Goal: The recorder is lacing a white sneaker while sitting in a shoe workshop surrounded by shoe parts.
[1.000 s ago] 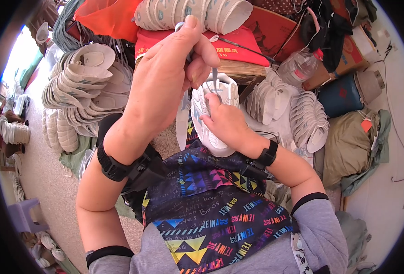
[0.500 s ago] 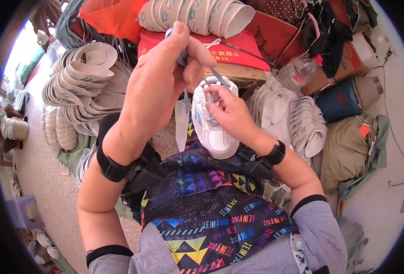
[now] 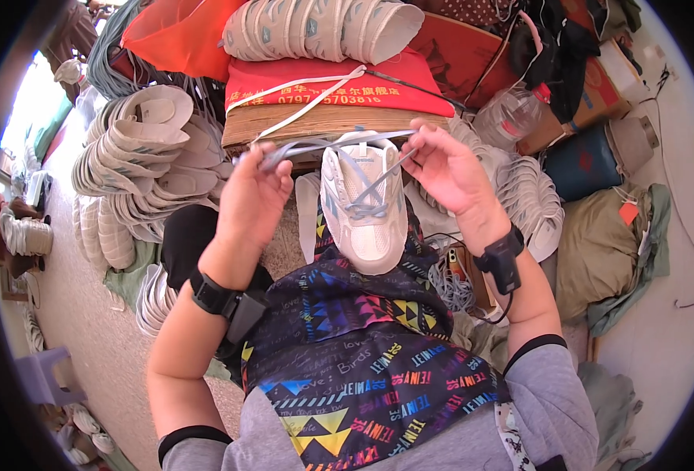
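A white and beige sneaker (image 3: 369, 235) stands in front of me, toe toward my body, above my patterned apron (image 3: 347, 345). A grey-blue shoelace (image 3: 363, 185) crosses over its tongue and stretches sideways above the collar. My left hand (image 3: 259, 192), left of the shoe, pinches a bunched length of the lace between thumb and fingers. On the other side, my right hand (image 3: 447, 169) pinches the lace near the fingertips, beside the shoe's collar. Both hands are raised off the shoe, joined to it by the lace.
Behind the shoe is a wooden bench (image 3: 292, 125) with a red cloth (image 3: 339, 90) and a row of nested shoe uppers (image 3: 319, 31). More stacked uppers (image 3: 131, 149) lie at left. A plastic bottle (image 3: 510, 118), blue cylinder (image 3: 582, 169) and olive bundle (image 3: 602, 255) sit at right.
My left hand has come down and left from high above the shoe. My right hand has moved from the lacing up and right. The lace now spans between them.
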Tool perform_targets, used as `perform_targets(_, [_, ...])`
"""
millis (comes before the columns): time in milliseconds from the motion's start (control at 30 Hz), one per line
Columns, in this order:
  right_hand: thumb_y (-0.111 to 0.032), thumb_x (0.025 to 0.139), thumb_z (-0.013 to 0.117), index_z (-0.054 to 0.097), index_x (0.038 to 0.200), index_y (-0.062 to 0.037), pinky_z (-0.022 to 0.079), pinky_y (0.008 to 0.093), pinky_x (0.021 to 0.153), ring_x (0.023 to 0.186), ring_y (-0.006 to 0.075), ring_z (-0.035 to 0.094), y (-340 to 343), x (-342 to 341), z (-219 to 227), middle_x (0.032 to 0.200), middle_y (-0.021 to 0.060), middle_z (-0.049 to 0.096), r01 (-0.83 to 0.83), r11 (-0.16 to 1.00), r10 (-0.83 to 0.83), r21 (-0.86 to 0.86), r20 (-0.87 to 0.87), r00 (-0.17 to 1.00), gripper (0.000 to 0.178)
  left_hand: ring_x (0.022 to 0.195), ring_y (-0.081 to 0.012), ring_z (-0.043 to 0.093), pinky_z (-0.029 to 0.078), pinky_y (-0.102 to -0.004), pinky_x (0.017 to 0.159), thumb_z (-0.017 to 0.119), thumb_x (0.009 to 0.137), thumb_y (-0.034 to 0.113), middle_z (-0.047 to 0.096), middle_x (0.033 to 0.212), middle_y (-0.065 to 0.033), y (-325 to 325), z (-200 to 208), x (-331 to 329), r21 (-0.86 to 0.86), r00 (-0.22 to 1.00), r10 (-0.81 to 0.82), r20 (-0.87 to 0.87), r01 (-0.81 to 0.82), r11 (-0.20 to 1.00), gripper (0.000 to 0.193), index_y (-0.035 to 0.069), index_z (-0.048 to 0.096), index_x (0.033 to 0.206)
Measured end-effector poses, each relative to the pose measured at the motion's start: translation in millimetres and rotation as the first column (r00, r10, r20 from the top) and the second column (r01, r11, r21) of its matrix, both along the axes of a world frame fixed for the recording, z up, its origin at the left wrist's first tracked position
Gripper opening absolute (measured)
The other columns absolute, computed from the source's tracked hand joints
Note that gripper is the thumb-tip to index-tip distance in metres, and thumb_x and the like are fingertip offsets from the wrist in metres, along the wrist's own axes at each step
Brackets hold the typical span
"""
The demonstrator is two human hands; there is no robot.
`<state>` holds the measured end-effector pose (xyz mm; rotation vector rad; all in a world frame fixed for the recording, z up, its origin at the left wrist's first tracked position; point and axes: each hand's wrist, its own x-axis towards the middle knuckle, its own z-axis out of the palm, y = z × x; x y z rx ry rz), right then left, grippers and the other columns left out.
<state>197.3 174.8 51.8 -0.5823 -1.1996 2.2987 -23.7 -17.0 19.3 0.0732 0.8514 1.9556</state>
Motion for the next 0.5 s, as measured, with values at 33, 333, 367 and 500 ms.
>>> perform_targets(33, [-0.013,0.093,0.059,0.060,0.111,-0.0044,0.048,0.0313,0.082,0.084,0.0148,0.063,8,0,1,0.088,0.0039,0.066,-0.011,0.994,0.000,-0.108,-0.107,0.994,0.020,0.075,-0.0138,0.060,0.051,-0.0272,0.067,0.049,0.100,0.019,0.062,0.092,-0.0081,-1,-8,3,-0.106,0.996,0.023,0.081,-0.015,0.994,0.019,0.003,0.056,0.106])
perform_targets(333, [-0.009,0.092,0.057,0.054,0.120,-0.0028,0.052,0.0374,0.081,0.082,0.0203,0.063,91,38,51,0.086,0.0048,0.066,0.175,0.980,-0.197,-0.094,-0.350,0.916,0.029,0.074,-0.0085,0.059,0.049,-0.0225,0.068,0.059,0.094,0.014,0.062,0.090,-0.0019,-7,-35,54,-0.257,0.799,-0.256,-0.545,0.131,0.958,0.014,0.003,0.060,0.103])
perform_targets(367, [-0.008,0.092,0.057,0.054,0.120,-0.0026,0.052,0.0365,0.080,0.082,0.0197,0.063,91,39,53,0.086,0.0044,0.065,0.191,0.978,-0.207,-0.081,-0.294,0.933,0.029,0.075,-0.0064,0.057,0.047,-0.0214,0.069,0.067,0.089,0.011,0.061,0.088,0.0012,-5,-36,58,-0.304,0.699,-0.316,-0.641,0.146,0.941,0.013,0.004,0.062,0.099])
perform_targets(500, [-0.009,0.091,0.057,0.054,0.120,-0.0022,0.051,0.0348,0.078,0.079,0.0180,0.062,100,51,45,0.084,0.0043,0.065,0.230,0.965,-0.248,-0.125,-0.161,0.955,0.030,0.072,-0.0049,0.049,0.044,-0.0209,0.065,0.071,0.084,0.006,0.053,0.087,0.0029,3,-45,72,-0.379,0.338,-0.348,-0.874,-0.027,0.925,0.015,0.003,0.063,0.096])
